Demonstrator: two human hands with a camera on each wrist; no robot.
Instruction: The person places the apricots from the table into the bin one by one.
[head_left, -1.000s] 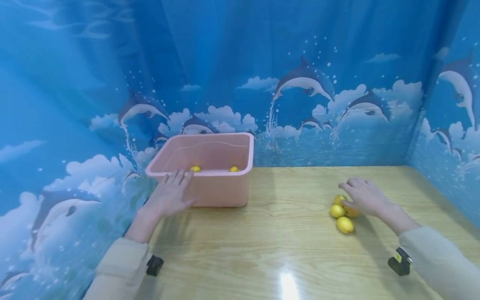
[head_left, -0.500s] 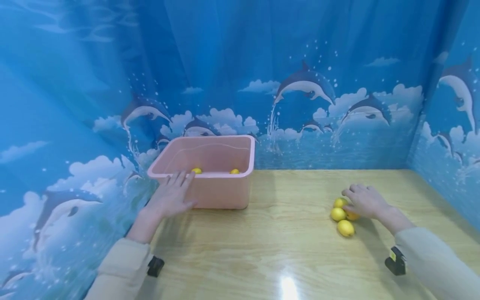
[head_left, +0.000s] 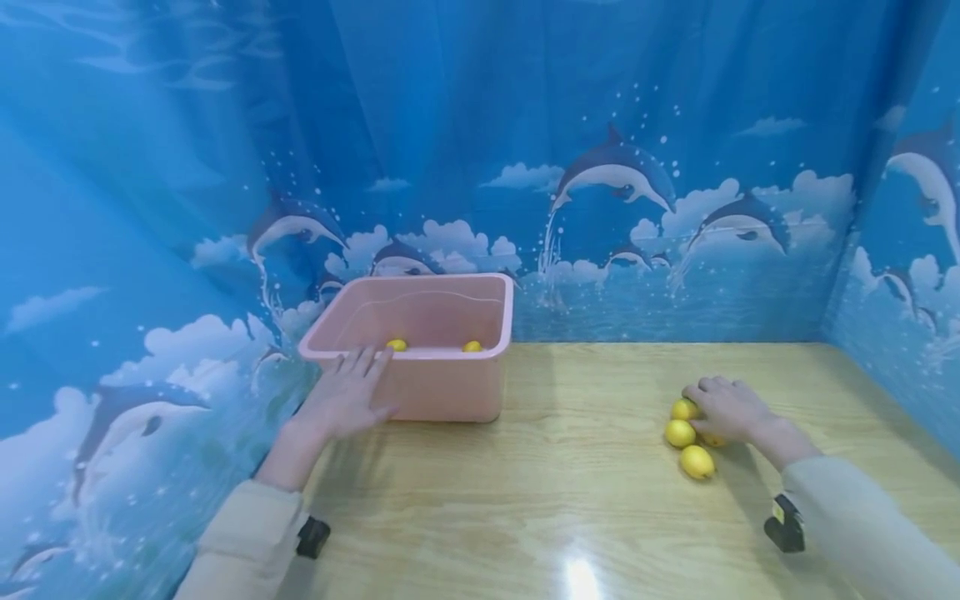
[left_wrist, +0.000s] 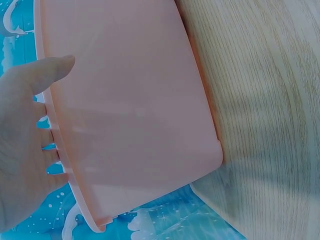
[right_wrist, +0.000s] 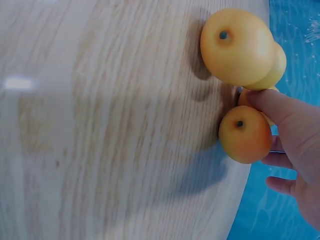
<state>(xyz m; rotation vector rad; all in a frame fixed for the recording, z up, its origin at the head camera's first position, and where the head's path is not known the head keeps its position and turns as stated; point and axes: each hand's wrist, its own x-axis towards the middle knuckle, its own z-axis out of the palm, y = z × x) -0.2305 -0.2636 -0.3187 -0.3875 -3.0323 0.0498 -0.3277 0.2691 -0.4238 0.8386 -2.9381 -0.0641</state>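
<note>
My left hand (head_left: 341,398) has its straight fingers over the near rim of a pink plastic bin (head_left: 442,387); the thumb (left_wrist: 62,65) lies along the bin's outer wall. Two yellow lemons show inside it, a left one (head_left: 397,344) and a right one (head_left: 472,346). At the right, my right hand (head_left: 731,408) is over a cluster of fruit, fingers spread and bent slightly. Its thumb tip meets the far lemon (head_left: 684,409). Beside that are a left lemon (head_left: 679,433), a near lemon (head_left: 697,462) and an orange-coloured round fruit (right_wrist: 245,135), partly hidden beneath the hand in the head view.
The wooden table (head_left: 555,500) stretches between the bin and the fruit. A blue curtain (head_left: 585,250) printed with dolphins closes off the back and both sides. Small black devices are strapped at both wrists, one at the left wrist (head_left: 312,537) and one at the right (head_left: 785,525).
My right hand has come down lower and closer over the fruit cluster, covering more of the orange-coloured fruit. My left hand has stayed at the bin's rim. The whole head view has shifted slightly.
</note>
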